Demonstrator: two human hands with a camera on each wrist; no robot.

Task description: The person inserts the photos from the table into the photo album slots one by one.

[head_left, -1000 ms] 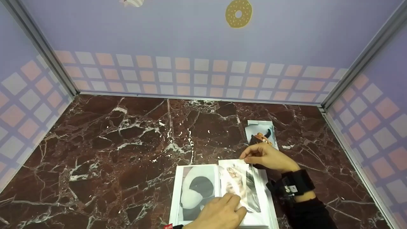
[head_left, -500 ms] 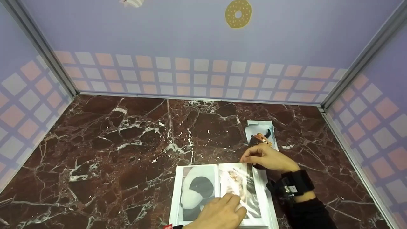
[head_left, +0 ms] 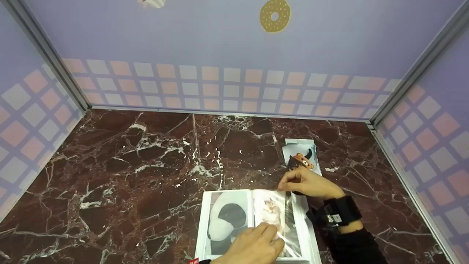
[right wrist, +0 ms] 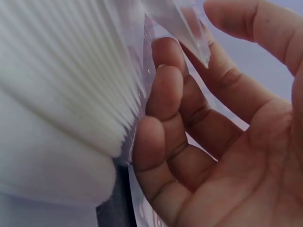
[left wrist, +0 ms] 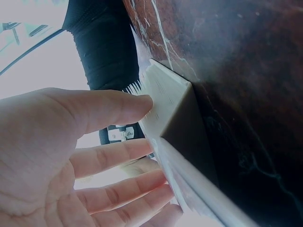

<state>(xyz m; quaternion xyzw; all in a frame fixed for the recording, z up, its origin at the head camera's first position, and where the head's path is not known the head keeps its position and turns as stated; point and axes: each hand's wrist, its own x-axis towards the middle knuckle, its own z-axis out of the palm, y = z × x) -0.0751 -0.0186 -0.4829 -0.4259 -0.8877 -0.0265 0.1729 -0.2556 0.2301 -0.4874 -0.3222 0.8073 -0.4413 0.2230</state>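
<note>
An album lies open at the front of the table, a panda photo on its left page. On the right page a cat photo sits in a glossy clear sleeve. My left hand rests on the lower right page. In the left wrist view its fingers extend over the page, and its thumb lies by the page edges. My right hand pinches the cat photo at its top edge. A clear sleeve corner shows beside those fingers in the right wrist view.
A small stack of photos, a cartoon tiger-like figure on top, lies beyond my right hand, partly covered by it. The dark marbled table is bounded by lilac panels at the back and both sides.
The cat photo has slid down toward me, deeper into the sleeve, its top edge now about level with the page top. My right hand has moved slightly down with it; my left hand stays put.
</note>
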